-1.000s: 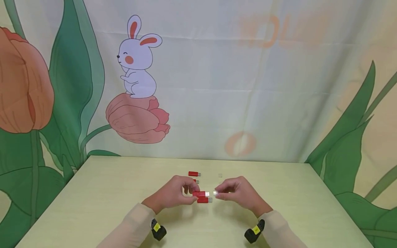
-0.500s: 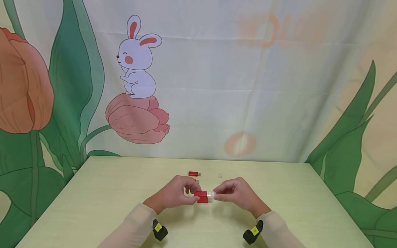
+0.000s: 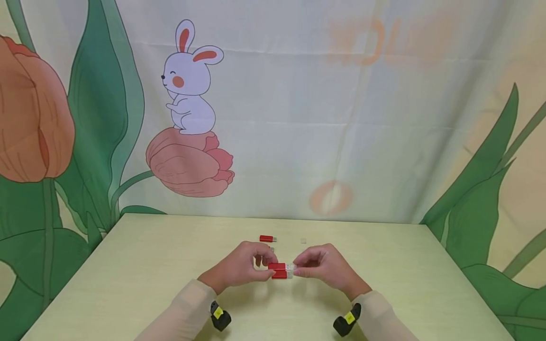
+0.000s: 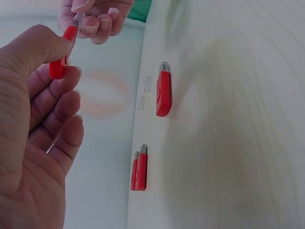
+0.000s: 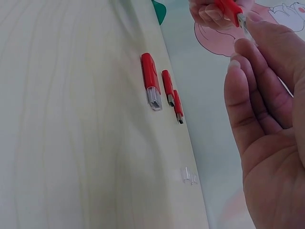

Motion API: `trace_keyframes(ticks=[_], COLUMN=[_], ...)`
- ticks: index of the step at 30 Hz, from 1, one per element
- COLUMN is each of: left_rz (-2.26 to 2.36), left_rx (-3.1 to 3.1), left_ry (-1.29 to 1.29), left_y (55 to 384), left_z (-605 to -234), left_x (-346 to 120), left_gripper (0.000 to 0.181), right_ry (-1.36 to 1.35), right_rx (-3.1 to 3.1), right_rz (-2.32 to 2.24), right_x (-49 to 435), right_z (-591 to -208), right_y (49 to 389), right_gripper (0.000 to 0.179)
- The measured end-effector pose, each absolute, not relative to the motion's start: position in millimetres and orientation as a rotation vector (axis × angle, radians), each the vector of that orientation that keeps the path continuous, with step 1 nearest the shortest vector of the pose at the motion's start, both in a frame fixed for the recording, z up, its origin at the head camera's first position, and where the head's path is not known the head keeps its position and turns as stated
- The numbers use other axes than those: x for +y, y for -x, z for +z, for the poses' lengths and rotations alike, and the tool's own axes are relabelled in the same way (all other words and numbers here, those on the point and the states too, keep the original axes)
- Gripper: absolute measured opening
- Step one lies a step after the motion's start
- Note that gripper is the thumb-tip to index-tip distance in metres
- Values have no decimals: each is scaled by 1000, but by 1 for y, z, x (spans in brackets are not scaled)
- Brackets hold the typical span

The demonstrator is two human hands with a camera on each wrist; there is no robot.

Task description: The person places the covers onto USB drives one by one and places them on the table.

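My left hand (image 3: pixel 249 266) pinches a red USB stick (image 3: pixel 276 266) between thumb and index finger, its metal plug pointing right. From the other side my right hand (image 3: pixel 326 267) pinches a small clear cap (image 4: pixel 78 19), which sits over the plug end in the left wrist view. Both hands are raised above the table. Below them lies a second red USB stick (image 5: pixel 150 76) with a clear cap over its plug. In the head view it shows just under the held stick.
Two red USB sticks with bare plugs lie farther back, one a far stick (image 3: pixel 266 238), the other a nearer stick (image 5: pixel 168 88) partly hidden by my left hand in the head view. Two loose clear caps (image 5: pixel 186 175) lie to their right. A printed curtain (image 3: pixel 273 142) hangs behind the table (image 3: pixel 141 265).
The held stick and the clear cap have come together: a gap showed between them one second ago, and now the cap overlaps the plug. The hands have drawn slightly closer.
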State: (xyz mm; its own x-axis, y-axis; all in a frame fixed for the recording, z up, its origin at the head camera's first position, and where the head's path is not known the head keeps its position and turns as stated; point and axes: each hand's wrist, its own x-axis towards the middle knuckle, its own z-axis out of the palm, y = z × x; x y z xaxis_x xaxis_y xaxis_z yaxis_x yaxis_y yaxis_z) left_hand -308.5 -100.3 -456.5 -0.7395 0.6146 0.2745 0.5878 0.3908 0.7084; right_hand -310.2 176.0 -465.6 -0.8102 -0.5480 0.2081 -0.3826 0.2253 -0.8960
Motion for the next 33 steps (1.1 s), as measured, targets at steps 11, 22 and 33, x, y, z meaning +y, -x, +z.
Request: trace_keyframes(ticks=[11,22,33], left_rz=[1298,1281,1224], left_rx=[2608,2630,2651], left_ry=[-1185,-1164,-1141], left_y=[309,308,305], left_z=[-459,-458,-454], left_x=[-100,-98,-96], left_gripper=[12,12,10], right_ry=[898,888,876], right_rx=[2355,2357,2377], right_rz=[-1634,-1636,-1634], right_x=[173,171,170], right_z=[-468,-467,-467], right_y=[312,311,310], right_gripper=[19,22,19])
